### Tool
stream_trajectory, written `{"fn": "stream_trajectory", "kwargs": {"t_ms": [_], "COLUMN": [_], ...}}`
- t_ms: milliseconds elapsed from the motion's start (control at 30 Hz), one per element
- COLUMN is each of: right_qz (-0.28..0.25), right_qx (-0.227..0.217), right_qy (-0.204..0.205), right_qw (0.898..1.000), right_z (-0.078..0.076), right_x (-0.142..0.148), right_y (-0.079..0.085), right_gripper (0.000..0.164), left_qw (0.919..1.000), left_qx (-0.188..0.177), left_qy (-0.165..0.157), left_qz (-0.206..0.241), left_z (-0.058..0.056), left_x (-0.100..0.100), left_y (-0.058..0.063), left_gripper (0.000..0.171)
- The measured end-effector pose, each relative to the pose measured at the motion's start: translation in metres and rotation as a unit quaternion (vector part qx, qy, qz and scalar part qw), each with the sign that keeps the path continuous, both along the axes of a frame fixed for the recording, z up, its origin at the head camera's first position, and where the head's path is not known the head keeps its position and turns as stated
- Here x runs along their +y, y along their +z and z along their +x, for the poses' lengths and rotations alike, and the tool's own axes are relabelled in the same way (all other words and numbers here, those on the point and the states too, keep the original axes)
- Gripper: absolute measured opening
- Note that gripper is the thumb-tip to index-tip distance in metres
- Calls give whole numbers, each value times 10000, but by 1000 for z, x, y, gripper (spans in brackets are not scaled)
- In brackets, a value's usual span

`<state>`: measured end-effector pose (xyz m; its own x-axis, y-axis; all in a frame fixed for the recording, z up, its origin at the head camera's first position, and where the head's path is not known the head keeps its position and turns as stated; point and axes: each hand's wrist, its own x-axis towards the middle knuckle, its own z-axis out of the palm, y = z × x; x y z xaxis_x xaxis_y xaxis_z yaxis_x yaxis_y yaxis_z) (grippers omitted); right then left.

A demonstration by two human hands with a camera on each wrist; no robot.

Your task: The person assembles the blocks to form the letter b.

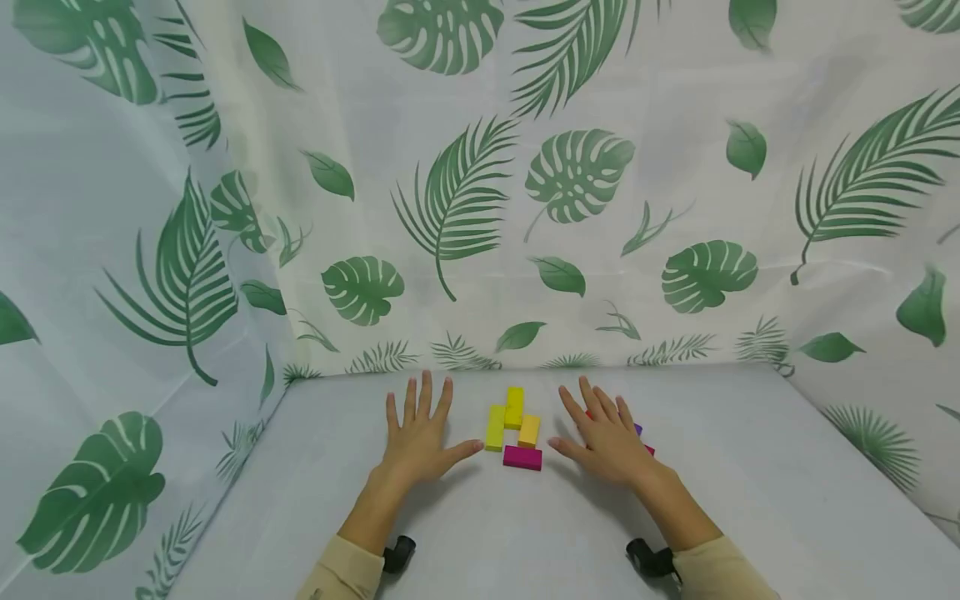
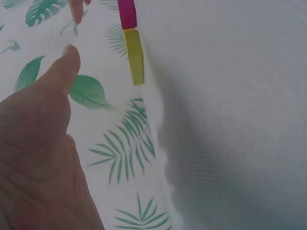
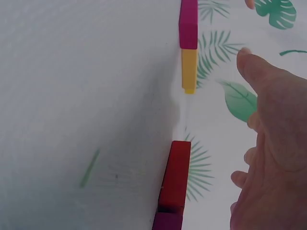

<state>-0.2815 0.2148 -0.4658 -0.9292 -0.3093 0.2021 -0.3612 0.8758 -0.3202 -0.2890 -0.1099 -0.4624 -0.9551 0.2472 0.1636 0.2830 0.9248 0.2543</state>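
Observation:
Fingers spread, my left hand hovers over the white table, left of a small cluster of blocks. My right hand is spread likewise on the cluster's right, and neither hand holds anything. The cluster has a yellow-green block, a yellow block, an orange-yellow block and a magenta block lying in front. Beneath the right hand, more blocks are partly hidden; the right wrist view shows a red block and a purple block there, with the hand raised above them.
The white tabletop meets a white curtain with green leaf prints at the back and sides. Black wrist-worn cameras, one at the left sleeve and one at the right sleeve, hang beneath the forearms.

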Motion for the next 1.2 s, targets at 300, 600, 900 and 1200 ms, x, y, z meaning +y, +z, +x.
{"fn": "stream_trajectory", "kwargs": {"t_ms": [300, 600, 900, 1200], "right_qz": [-182, -363, -968, -1261], "right_qx": [52, -66, -553, -984], "right_qy": [358, 490, 676, 891], "right_qw": [9992, 9981, 9915, 9831], "right_z": [-5, -18, -38, -59], "right_x": [-12, -28, -44, -53], "right_y": [6, 10, 2, -9], "right_gripper": [88, 87, 82, 80], "left_qw": [9998, 9982, 9905, 9778], "left_qx": [-86, -278, -675, -1164], "left_qy": [-153, -515, -1094, -1483], "left_qz": [17, 130, 489, 914], "left_z": [-1, -1, -3, -6], "left_x": [-1, 6, 15, 18], "left_y": [-1, -4, -8, -17], "left_gripper": [114, 105, 93, 90]}}
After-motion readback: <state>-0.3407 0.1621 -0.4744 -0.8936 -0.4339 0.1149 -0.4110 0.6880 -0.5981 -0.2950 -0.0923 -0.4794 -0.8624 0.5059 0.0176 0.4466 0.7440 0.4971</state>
